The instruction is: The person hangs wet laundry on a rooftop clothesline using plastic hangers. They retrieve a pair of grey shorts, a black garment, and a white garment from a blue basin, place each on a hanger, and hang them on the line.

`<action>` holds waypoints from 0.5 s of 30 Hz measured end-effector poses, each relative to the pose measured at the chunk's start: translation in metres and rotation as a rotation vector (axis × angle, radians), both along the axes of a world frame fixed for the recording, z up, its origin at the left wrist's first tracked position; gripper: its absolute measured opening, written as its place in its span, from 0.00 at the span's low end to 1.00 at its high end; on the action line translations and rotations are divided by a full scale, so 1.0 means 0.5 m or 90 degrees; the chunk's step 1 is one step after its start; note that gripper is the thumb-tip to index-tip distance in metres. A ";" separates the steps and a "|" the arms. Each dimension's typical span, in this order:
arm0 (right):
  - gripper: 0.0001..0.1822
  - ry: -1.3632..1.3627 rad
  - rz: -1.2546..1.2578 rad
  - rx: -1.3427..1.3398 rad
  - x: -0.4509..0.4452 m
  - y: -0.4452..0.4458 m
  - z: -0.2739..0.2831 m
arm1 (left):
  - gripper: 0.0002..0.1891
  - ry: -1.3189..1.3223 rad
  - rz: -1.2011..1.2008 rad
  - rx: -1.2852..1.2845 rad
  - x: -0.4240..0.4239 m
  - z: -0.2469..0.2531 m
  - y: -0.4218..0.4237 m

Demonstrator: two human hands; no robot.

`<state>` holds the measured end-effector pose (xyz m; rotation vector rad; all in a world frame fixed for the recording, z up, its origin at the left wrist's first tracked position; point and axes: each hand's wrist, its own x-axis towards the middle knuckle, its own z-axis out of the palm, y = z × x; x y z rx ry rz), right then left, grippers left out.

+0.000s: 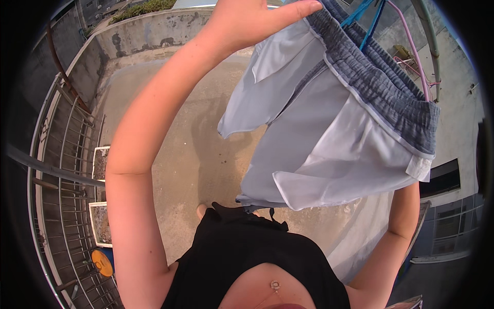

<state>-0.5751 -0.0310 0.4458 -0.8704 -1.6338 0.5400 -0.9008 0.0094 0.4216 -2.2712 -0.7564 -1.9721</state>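
Observation:
Inside-out shorts [293,104] with a gathered grey elastic waistband [378,77] hang before me at the upper right. Their pale pocket linings [343,135] flop outward, and a small white label [418,168] shows at the side. A pink hanger [415,46] reaches into the waist opening at the right; a blue strap or cord [359,15] runs into it higher up. My left hand [251,19] is at the top edge, its thumb out against the waistband's left end; its fingers are cut off by the frame. My right forearm goes up behind the shorts, which hide my right hand.
A metal pole [430,42] stands at the upper right. To the left are a metal railing [63,166], planter boxes [101,224] and a drum with an orange lid [102,262]. A low concrete wall [150,34] bounds the concrete floor [173,154]. A window [440,177] is at right.

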 end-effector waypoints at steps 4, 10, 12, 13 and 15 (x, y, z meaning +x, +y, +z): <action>0.14 -0.102 -0.075 -0.003 0.086 0.008 -0.159 | 0.28 -0.043 0.040 -0.126 -0.029 -0.153 -0.062; 0.14 -0.324 -0.262 -0.303 0.510 -0.140 -0.762 | 0.30 -0.132 0.007 -0.392 0.092 -0.461 -0.247; 0.17 -0.401 -0.303 -0.558 0.726 -0.342 -1.078 | 0.34 -0.147 -0.036 -0.473 0.137 -0.551 -0.326; 0.18 -0.385 -0.282 -0.817 0.741 -0.469 -1.147 | 0.35 -0.148 -0.040 -0.492 0.158 -0.578 -0.368; 0.19 -0.365 -0.218 -1.161 0.740 -0.727 -1.196 | 0.39 -0.153 -0.055 -0.484 0.198 -0.566 -0.395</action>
